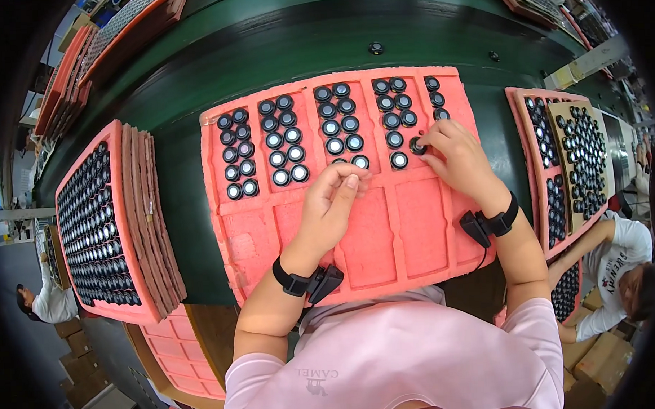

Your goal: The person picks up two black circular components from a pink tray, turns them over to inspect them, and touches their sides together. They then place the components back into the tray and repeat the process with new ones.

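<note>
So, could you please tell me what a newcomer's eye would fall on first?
Probably the big pink compartmented tray in the centre, its far row holding black round parts. Near its right side, the right hand pinches another such part. A stack of similar trays stands at left.

One view: head, left unit of a side-by-side fisheye pair worn on the head. Faces steeply down, upright, unmirrored. Range is near: the pink foam tray with rectangular compartments fills the middle, left hand about mid-frame, right hand right of it. Wearer's pale pink short-sleeved shirt takes the bottom edge, so lens sits above the chest. Top of frame runs out across the dark green table, edges bowed. Sides reach wide: one person at the left rim, another at the right, both tipped by distortion. Corners black.
</note>
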Demonstrator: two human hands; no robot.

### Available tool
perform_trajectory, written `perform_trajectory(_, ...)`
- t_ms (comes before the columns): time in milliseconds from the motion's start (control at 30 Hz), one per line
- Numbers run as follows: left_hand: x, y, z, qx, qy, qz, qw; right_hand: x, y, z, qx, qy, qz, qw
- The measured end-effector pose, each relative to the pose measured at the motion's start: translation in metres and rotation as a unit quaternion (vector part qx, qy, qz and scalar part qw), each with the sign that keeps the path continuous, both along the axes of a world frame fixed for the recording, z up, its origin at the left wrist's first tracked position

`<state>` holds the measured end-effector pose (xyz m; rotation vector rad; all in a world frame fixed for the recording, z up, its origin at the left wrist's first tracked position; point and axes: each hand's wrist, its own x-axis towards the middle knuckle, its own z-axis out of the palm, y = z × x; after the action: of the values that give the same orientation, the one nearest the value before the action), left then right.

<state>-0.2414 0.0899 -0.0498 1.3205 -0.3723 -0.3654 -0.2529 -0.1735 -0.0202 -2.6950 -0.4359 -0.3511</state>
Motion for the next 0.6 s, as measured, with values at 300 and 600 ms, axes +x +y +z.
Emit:
perform_trajectory(300, 0.001, 0.000, -0.001, -0.004, -0.005, -0.003, 1.000, 0.013, -0.001, -0.009, 0.021, 0.004, 0.014, 1.000)
perform_trajectory(600, 0.001, 0.000, -0.004, -0.006, -0.014, 0.012, 1.000, 0.052, 0.007, 0.024, 0.008, 0.020, 0.021, 1.000)
